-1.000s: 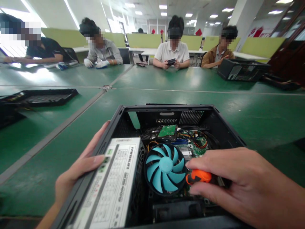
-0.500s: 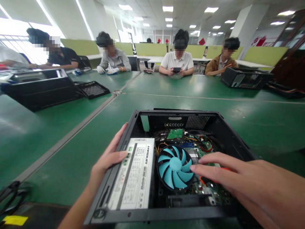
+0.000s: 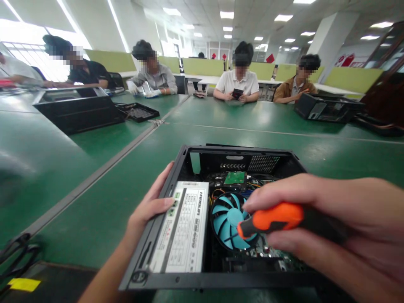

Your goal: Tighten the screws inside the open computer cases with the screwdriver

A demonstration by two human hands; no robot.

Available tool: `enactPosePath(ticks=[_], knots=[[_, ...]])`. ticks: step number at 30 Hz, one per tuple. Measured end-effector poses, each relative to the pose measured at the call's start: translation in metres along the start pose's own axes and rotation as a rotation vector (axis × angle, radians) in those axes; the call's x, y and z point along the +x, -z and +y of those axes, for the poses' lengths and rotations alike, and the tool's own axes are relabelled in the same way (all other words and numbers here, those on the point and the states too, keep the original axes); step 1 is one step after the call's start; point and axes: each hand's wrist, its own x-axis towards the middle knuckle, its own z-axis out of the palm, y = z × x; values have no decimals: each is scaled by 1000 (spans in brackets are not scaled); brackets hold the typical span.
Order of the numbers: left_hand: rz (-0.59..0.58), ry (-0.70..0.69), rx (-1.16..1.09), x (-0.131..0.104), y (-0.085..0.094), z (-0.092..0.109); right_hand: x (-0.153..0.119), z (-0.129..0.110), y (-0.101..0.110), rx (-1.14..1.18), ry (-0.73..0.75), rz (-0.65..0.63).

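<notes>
An open black computer case lies in front of me. My left hand grips its left wall, fingers outside and thumb over the rim by the white-labelled power supply. My right hand holds a screwdriver with an orange and black handle above the case. Its thin shaft points left, over the blades of the blue cooling fan; whether the tip touches anything I cannot tell. Behind the fan sits a green circuit board. The hand and handle hide much of the motherboard on the right.
Across the green table sit several people. Another black case and a black panel are at the far left, and a third case at the far right. Dark cables lie at the near left.
My right hand has lifted from beside the fan and turned, and the screwdriver now shows clearly in its grip. My left hand keeps its hold on the case. The view has shifted slightly.
</notes>
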Motion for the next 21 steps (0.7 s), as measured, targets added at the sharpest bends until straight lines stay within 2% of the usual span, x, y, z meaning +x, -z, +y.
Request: enactPosePath(ticks=[2,5,11,16,21], knots=[[16,29,-33,1,0,-1,16,-2,-19,45,56,-97],[4,20,-50,4,4,-2,29,2,-42,34,18,-228],[-16,31,12,8,9,-2,28,13,-60,37,-13,-331],[23,31,39,3,4,0,29,17,-69,-15,-7,-351],[31,38,47,3,3,2,33,23,-80,-135,-3,-213]])
